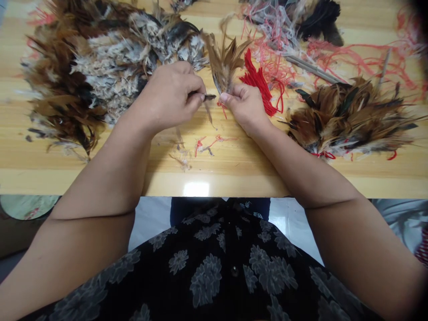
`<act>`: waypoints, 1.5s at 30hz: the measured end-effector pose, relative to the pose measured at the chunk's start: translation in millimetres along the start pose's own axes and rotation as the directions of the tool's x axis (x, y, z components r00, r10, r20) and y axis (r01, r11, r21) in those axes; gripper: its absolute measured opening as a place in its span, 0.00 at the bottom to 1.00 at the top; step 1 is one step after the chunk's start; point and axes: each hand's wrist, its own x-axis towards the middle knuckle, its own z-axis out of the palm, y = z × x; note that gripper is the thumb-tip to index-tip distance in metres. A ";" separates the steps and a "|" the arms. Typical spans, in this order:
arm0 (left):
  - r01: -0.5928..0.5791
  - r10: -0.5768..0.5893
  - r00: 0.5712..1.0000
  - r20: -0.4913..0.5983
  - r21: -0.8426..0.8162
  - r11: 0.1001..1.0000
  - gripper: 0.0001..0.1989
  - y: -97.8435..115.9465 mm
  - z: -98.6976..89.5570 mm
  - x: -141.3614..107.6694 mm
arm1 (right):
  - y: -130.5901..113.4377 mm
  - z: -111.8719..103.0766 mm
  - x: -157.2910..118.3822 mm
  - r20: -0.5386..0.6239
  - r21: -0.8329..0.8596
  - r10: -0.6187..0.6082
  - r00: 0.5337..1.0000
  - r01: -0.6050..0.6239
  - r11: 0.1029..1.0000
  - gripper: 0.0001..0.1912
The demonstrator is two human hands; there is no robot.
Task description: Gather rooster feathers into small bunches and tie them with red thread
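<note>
My right hand (245, 104) pinches the base of a small bunch of brown feathers (225, 60), whose tips fan upward. A bit of red thread (220, 106) shows at the base, under the thumb. Close by on the left, my left hand (179, 96) is closed, with a small dark feather piece (210, 96) sticking out between thumb and fingers. A thin pale strand (209, 115) hangs below it. Just beyond my right hand lies a bundle of cut red threads (259, 82).
A large heap of brown, grey and white feathers (110, 71) covers the table's left side. Tied brown feather bunches (347, 118) lie at right. Tangled pink string (364, 58) and black feathers (321, 22) are at the back. Scraps (200, 145) lie near the front edge.
</note>
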 end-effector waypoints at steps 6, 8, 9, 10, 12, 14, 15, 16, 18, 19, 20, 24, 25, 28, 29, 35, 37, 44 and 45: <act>-0.013 0.013 1.000 0.017 0.002 1.000 0.19 1.0 -3.7 -1.1 | -15.9 -0.5 -4.7 0.010 -0.043 0.063 0.998 -0.062 0.997 0.19; -0.013 0.013 1.000 0.022 0.001 1.000 0.20 2.3 -5.4 -1.2 | -20.2 -0.5 -5.4 0.018 -0.062 0.065 0.998 -0.063 0.996 0.21; -0.014 0.014 1.000 0.024 0.000 1.000 0.20 3.1 -6.1 -1.2 | -21.8 -0.5 -5.6 0.023 -0.080 0.074 0.997 -0.072 0.994 0.22; -0.017 0.017 1.000 0.026 -0.004 1.000 0.20 3.9 -6.7 -1.2 | -22.9 -0.6 -5.8 0.026 -0.098 0.083 0.996 -0.080 0.992 0.25; -0.029 0.029 0.999 0.018 -0.013 0.999 0.21 5.2 -7.7 -1.0 | -22.8 -0.8 -5.7 0.028 -0.116 0.089 0.996 -0.085 0.990 0.28; -0.041 0.041 0.999 0.008 -0.018 0.999 0.22 5.6 -8.1 -0.9 | -19.8 -1.0 -5.2 0.026 -0.103 0.066 0.997 -0.063 0.993 0.28; -0.041 0.041 0.999 0.007 -0.019 0.999 0.21 5.4 -8.1 -0.8 | -17.8 -1.2 -4.9 0.024 -0.093 0.051 0.998 -0.048 0.994 0.26; -0.036 0.037 0.999 0.012 -0.020 0.999 0.21 5.1 -8.0 -0.7 | -16.1 -1.3 -4.7 0.025 -0.089 0.040 0.999 -0.038 0.995 0.25; -0.026 0.027 0.999 0.028 -0.019 0.999 0.20 4.2 -7.5 -0.5 | -14.9 -1.8 -4.8 0.028 -0.097 0.033 0.999 -0.030 0.995 0.25; -0.024 0.025 0.999 0.035 -0.015 1.000 0.21 4.0 -7.4 -0.3 | -15.8 -2.0 -5.0 0.031 -0.107 0.034 0.999 -0.031 0.994 0.26; -0.025 0.025 0.999 0.042 -0.011 1.000 0.21 4.3 -7.5 -0.1 | -17.4 -2.3 -5.4 0.036 -0.119 0.038 0.999 -0.034 0.992 0.27; 0.001 0.000 0.998 0.058 -0.018 1.000 0.20 11.1 -11.3 0.5 | -25.2 -2.7 -6.3 0.062 -0.173 0.058 0.996 -0.047 0.984 0.32; 0.013 -0.011 0.998 0.057 -0.033 0.999 0.19 13.7 -12.7 0.7 | -25.6 -2.7 -6.0 0.070 -0.184 0.062 0.996 -0.048 0.982 0.32; 0.035 -0.031 0.998 0.054 -0.084 0.996 0.16 19.8 -15.2 1.3 | -21.8 -1.9 -4.4 0.083 -0.202 0.039 0.996 -0.022 0.979 0.30; 0.043 -0.038 0.998 0.055 -0.099 0.994 0.14 20.7 -15.5 1.5 | -19.8 -1.5 -3.9 0.084 -0.201 0.023 0.996 -0.005 0.980 0.29; 0.040 -0.033 0.998 0.049 -0.167 0.985 0.06 19.4 -15.7 2.1 | -15.3 0.0 -3.3 0.089 -0.220 -0.018 0.996 0.038 0.975 0.25; 0.051 -0.044 0.998 0.046 -0.184 0.982 0.05 19.4 -15.7 2.7 | -15.5 -0.1 -3.4 0.088 -0.235 -0.019 0.996 0.039 0.971 0.25; 0.153 -0.132 0.987 0.094 -0.260 0.953 0.12 26.6 -11.2 7.2 | -10.1 2.9 -2.7 0.102 -0.213 -0.046 0.994 0.067 0.975 0.21; 0.167 -0.147 0.985 0.091 -0.275 0.947 0.14 28.1 -9.8 7.8 | -9.8 3.5 -3.0 0.106 -0.210 -0.050 0.993 0.072 0.975 0.21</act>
